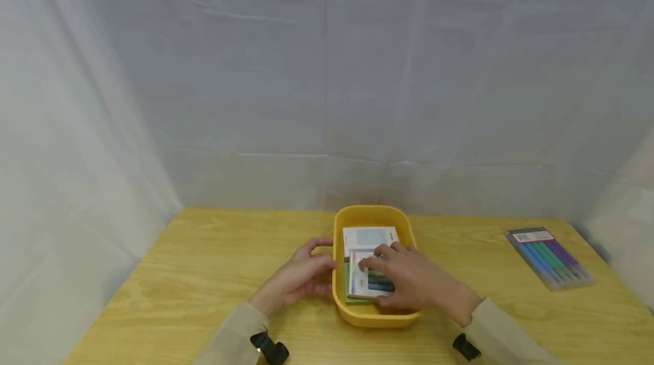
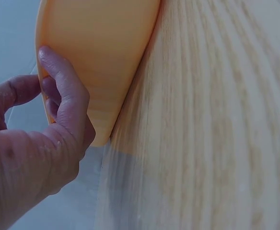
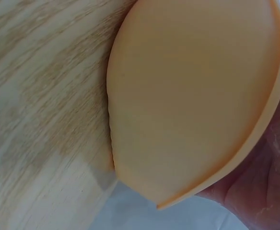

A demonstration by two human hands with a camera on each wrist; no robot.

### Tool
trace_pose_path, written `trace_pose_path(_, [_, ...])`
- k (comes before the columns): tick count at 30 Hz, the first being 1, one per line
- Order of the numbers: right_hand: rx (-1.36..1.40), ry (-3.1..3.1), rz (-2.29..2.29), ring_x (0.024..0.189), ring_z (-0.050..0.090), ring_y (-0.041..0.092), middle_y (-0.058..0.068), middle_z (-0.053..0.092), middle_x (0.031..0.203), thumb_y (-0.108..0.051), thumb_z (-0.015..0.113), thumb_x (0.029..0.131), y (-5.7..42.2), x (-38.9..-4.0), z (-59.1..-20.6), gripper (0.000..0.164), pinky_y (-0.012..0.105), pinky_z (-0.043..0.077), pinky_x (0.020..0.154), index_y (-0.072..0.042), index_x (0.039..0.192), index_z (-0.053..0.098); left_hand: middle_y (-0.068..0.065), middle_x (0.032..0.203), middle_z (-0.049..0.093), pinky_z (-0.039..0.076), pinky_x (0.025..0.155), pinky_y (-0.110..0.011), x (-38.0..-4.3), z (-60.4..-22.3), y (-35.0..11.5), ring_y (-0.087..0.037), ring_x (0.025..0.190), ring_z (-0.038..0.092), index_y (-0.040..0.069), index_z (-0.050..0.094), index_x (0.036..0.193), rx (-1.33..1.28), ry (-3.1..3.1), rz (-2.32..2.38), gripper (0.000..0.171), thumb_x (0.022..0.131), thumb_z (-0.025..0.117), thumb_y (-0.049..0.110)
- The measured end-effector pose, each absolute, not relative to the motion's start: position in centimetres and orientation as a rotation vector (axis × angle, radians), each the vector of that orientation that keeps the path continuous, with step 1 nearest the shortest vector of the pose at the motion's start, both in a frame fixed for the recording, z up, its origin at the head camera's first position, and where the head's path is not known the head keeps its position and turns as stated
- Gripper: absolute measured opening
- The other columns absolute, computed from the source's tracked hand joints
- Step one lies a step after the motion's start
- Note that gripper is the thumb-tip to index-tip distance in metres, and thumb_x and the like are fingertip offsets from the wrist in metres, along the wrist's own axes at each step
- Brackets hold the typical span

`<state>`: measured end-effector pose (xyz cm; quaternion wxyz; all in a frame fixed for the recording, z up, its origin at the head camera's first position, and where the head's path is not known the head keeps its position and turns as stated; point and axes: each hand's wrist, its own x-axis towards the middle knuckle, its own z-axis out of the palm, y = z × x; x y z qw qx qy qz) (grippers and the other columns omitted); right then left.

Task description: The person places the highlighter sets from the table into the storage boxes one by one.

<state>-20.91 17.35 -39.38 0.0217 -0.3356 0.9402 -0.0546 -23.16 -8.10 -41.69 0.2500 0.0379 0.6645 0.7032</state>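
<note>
A yellow plastic basket (image 1: 375, 322) stands on the wooden table with flat stationery packs inside. My left hand (image 1: 301, 274) holds its left rim; in the left wrist view the fingers (image 2: 65, 76) bend against the outer wall and the thumb meets the rim. Inside the basket, my right hand (image 1: 411, 277) grips a white pack with a dark striped panel (image 1: 360, 285), fingers at its far side and thumb at its near edge. That pack overlaps a green one (image 1: 352, 300). Behind it lies a white and pale-blue pack (image 1: 370, 236). In the right wrist view the basket wall hides most of the right hand (image 3: 274, 177).
A clear pouch of blue, green and purple pens (image 1: 549, 257) lies at the right of the table (image 1: 219, 274). White sheeting (image 1: 327, 98) hangs behind the table and along both sides. The basket stands close to the back edge.
</note>
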Motion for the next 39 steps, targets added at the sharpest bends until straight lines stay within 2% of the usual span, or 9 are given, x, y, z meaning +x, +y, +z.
trace_pose_path(15, [-1.039, 2.879, -0.185, 0.108, 0.057, 0.022, 0.002, 0.061, 0.130, -0.047, 0.076, 0.087, 17.2, -20.4, -39.5, 0.053, 0.050, 0.053, 0.090, -0.028, 0.135, 0.063, -0.015, 0.122, 0.065, 0.060, 0.070, -0.030, -23.1, -41.9, -7.9, -0.018, 0.095, 0.065, 0.008, 0.034, 0.149, 0.102, 1.788, 1.915, 0.062, 0.094, 0.061, 0.013])
trace_pose_path(23, [-1.058, 2.867, -0.216, 0.123, 0.059, 0.026, 0.004, 0.059, 0.142, -0.051, 0.072, 0.090, 17.8, -20.2, -39.3, 0.053, 0.056, 0.050, 0.103, -0.027, 0.137, 0.062, -0.016, 0.125, 0.065, 0.060, 0.071, -0.031, -23.1, -41.9, -7.9, -0.019, 0.097, 0.065, 0.009, 0.034, 0.149, 0.107, 1.793, 1.915, 0.060, 0.095, 0.061, 0.014])
trace_pose_path(31, [-1.078, 2.963, -0.239, 0.123, 0.061, 0.028, 0.007, 0.061, 0.141, -0.051, 0.070, 0.092, 18.9, -19.5, -39.0, 0.051, 0.062, 0.052, 0.094, -0.030, 0.137, 0.061, -0.010, 0.111, 0.067, 0.058, 0.067, -0.028, -23.2, -42.1, -7.8, -0.015, 0.092, 0.064, 0.007, 0.033, 0.149, 0.122, 1.759, 1.931, 0.063, 0.093, 0.060, 0.012])
trace_pose_path(39, [-0.981, 3.031, -0.304, 0.131, 0.056, 0.035, 0.010, 0.056, 0.148, -0.050, 0.068, 0.093, 20.4, -18.4, -38.5, 0.054, 0.065, 0.046, 0.103, -0.026, 0.140, 0.061, -0.015, 0.120, 0.067, 0.059, 0.066, -0.028, -23.3, -42.2, -7.8, -0.017, 0.093, 0.065, 0.007, 0.033, 0.148, 0.104, 1.774, 1.929, 0.061, 0.094, 0.060, 0.012])
